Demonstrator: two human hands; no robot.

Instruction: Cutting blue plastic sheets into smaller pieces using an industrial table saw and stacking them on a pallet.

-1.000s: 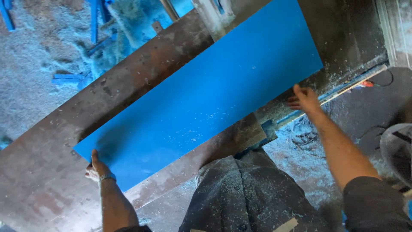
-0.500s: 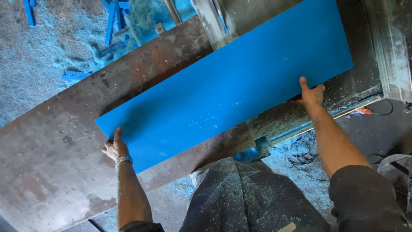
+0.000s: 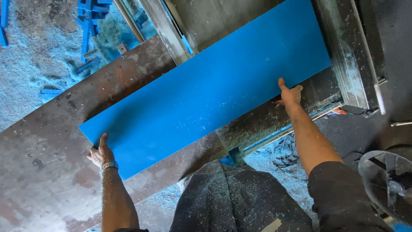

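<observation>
On the rusty brown metal counter (image 3: 43,172) lies a long, flat blue panel (image 3: 206,90), set at a slant so that its far end rises toward the upper right and its near end points to the lower left. Fine pale dust and chips speckle its surface. At the near lower corner the left hand (image 3: 101,154) grips the panel's edge, thumb laid on top of the blue face and the fingers tucked underneath, a metal wristwatch (image 3: 110,165) just behind it on the wrist. Along the panel's lower long edge, toward the far end, the right hand (image 3: 290,93) presses against the edge with the thumb raised onto the blue surface and the fingers curled beside it; whether they reach under the panel cannot be told. The far end of the panel lies over a grey metal machine frame (image 3: 347,64) coated in dust. Below the panel the person's dust-covered dark apron (image 3: 231,197) fills the lower middle. Beyond the counter's upper left edge, the floor (image 3: 38,64) is covered with blue-tinged sawdust, with short blue offcut strips (image 3: 90,25) scattered over it.
</observation>
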